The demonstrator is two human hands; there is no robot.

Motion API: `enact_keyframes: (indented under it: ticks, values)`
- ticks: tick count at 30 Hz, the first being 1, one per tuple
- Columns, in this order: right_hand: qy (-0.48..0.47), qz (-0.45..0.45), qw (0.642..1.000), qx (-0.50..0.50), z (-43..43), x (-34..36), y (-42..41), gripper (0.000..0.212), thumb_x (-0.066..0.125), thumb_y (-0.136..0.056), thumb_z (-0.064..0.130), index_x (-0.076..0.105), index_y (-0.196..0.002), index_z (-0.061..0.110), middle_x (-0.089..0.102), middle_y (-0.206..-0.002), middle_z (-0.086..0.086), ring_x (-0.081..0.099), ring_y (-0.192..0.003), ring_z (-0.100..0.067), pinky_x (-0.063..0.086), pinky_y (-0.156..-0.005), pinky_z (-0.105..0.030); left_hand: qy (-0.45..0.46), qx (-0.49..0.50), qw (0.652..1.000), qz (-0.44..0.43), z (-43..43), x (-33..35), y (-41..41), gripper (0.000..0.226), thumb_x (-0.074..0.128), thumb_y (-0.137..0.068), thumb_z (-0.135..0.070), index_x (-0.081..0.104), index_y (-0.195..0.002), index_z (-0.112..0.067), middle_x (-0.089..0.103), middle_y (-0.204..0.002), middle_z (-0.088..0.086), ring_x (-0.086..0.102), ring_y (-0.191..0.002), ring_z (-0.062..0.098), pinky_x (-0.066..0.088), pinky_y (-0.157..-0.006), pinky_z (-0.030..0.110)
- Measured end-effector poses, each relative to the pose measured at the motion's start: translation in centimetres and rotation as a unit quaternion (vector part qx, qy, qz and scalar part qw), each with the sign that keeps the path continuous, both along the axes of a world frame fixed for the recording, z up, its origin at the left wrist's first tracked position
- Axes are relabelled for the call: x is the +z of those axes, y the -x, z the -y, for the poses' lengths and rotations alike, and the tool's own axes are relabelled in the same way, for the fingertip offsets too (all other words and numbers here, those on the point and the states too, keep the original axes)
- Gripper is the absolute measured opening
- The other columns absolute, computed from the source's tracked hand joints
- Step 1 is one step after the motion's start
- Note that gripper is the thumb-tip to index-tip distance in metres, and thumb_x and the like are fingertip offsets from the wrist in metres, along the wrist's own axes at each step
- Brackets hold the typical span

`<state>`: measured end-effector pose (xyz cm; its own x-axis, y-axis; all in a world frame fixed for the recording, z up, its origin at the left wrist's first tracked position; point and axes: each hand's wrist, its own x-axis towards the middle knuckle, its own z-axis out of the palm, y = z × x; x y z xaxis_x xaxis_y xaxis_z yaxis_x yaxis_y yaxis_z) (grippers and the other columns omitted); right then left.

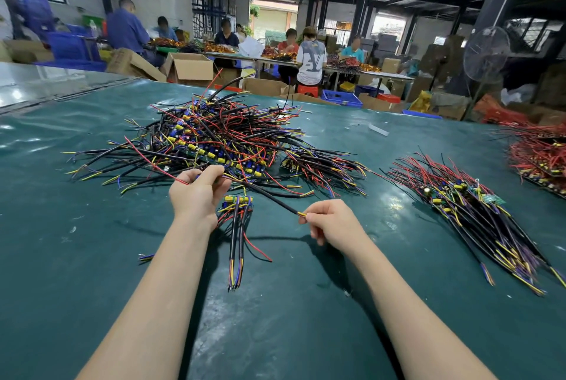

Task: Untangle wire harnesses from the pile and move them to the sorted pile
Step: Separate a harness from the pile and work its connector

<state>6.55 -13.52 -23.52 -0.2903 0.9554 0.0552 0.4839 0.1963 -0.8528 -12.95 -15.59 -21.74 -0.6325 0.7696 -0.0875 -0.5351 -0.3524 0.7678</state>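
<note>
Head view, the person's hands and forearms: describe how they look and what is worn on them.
The left hand and right hand are bare: no gloves, rings or tape show. The left forearm and right forearm are bare too, with no sleeve, watch or wristband in view down to the picture's lower edge.

The tangled pile (214,140) lies on the table (61,241), left of the sorted pile (468,211).
</note>
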Motion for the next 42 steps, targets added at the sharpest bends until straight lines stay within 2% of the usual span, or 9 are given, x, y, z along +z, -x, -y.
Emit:
enact_keyframes:
  ticks: [4, 11, 15, 20, 25, 29, 33, 38, 42]
  values:
    - [-0.06, 0.07, 0.995, 0.029, 0.5, -0.1, 0.4, 0.036, 0.046, -0.086, 0.003, 0.054, -0.06, 0.026, 0.051, -0.054, 0.005, 0.044, -0.049, -0.006, 0.036, -0.056, -0.023, 0.007, 0.003, 0.999, 0.047, -0.1, 0.0, 0.4, 0.031, 0.063, -0.082, 0.004, 0.041, -0.067, -0.012, 0.056, -0.041, -0.004, 0.054, -0.036, 0.001, 0.048, -0.043, 0.012]
    - [-0.097, 0.054, 0.992, 0.052, 1.0, -0.4, 1.2, 0.02, 0.054, -0.087, 0.008, 0.065, -0.073, 0.017, 0.053, -0.053, 0.003, 0.048, -0.052, -0.013, 0.039, -0.059, -0.023, 0.028, 0.014, 0.998, 0.062, -0.2, -0.4, 0.6, 0.029, 0.064, -0.081, 0.003, 0.041, -0.069, -0.011, 0.053, -0.065, 0.004, 0.054, -0.036, 0.002, 0.048, -0.043, 0.012]
    - [-0.088, 0.043, 0.995, -0.037, 0.6, -0.4, 1.3, 0.033, 0.057, -0.084, 0.006, 0.058, -0.054, 0.021, 0.053, -0.046, 0.002, 0.048, -0.046, -0.015, 0.043, -0.058, -0.023, 0.032, 0.013, 0.998, 0.043, -0.4, -0.4, 0.2, 0.031, 0.065, -0.08, 0.004, 0.04, -0.069, -0.011, 0.053, -0.064, 0.005, 0.055, -0.039, 0.003, 0.049, -0.044, 0.013]
    - [-0.176, 0.109, 0.971, -0.116, 0.6, -0.4, 1.6, 0.019, 0.058, -0.08, 0.011, 0.071, -0.067, 0.012, 0.063, -0.055, -0.005, 0.058, -0.063, -0.023, 0.045, -0.067, -0.027, 0.037, 0.01, 0.999, 0.039, -0.2, -0.5, -0.2, 0.032, 0.064, -0.08, 0.006, 0.039, -0.068, -0.011, 0.052, -0.063, 0.007, 0.055, -0.037, 0.004, 0.052, -0.045, 0.015]
    - [-0.021, -0.058, 0.998, 0.014, 0.5, -0.1, 0.5, 0.028, 0.064, -0.083, 0.008, 0.06, -0.057, 0.016, 0.047, -0.033, 0.007, 0.039, -0.031, -0.004, 0.032, -0.042, -0.013, 0.039, 0.023, 0.997, 0.061, -0.3, -0.4, 0.9, 0.031, 0.064, -0.08, 0.005, 0.041, -0.069, -0.011, 0.056, -0.042, 0.0, 0.053, -0.034, 0.003, 0.049, -0.042, 0.013]
    - [0.035, -0.143, 0.989, 0.0, 0.3, -0.1, 0.3, 0.026, 0.065, -0.08, -0.001, 0.06, -0.057, 0.011, 0.038, -0.031, 0.008, 0.028, -0.027, -0.004, 0.022, -0.034, -0.01, 0.04, 0.017, 0.999, 0.029, -0.3, -0.5, 0.9, 0.032, 0.064, -0.08, 0.006, 0.04, -0.07, -0.012, 0.052, -0.064, 0.006, 0.053, -0.034, 0.002, 0.05, -0.044, 0.013]
    - [0.05, -0.111, 0.992, -0.044, 0.2, -0.3, 0.2, 0.025, 0.064, -0.081, 0.0, 0.059, -0.059, 0.01, 0.034, -0.029, 0.007, 0.026, -0.026, -0.005, 0.021, -0.032, -0.012, 0.039, 0.003, 0.999, -0.011, -0.3, -0.6, 0.5, 0.032, 0.065, -0.079, 0.008, 0.041, -0.077, -0.013, 0.054, -0.07, 0.008, 0.056, -0.036, 0.003, 0.05, -0.043, 0.015]
    - [0.222, -0.063, 0.951, 0.207, 1.2, 0.8, -0.5, 0.021, 0.05, -0.092, 0.008, 0.065, -0.083, 0.018, 0.063, -0.053, 0.005, 0.049, -0.037, -0.003, 0.026, -0.037, -0.011, 0.032, 0.028, 0.999, -0.006, -0.5, -0.3, 1.5, 0.039, 0.065, -0.082, 0.003, 0.04, -0.109, -0.011, 0.054, -0.082, 0.006, 0.056, -0.052, 0.007, 0.049, -0.045, 0.013]
    - [0.27, -0.009, 0.915, 0.3, 1.6, 1.5, -1.2, 0.019, 0.054, -0.087, 0.016, 0.07, -0.077, 0.02, 0.068, -0.059, 0.0, 0.042, -0.032, -0.003, 0.026, -0.034, -0.01, 0.04, 0.003, 0.999, -0.007, -0.3, 0.0, 1.6, 0.051, 0.06, -0.086, 0.001, 0.033, -0.127, -0.01, 0.052, -0.079, 0.006, 0.053, -0.064, 0.012, 0.054, -0.046, 0.019]
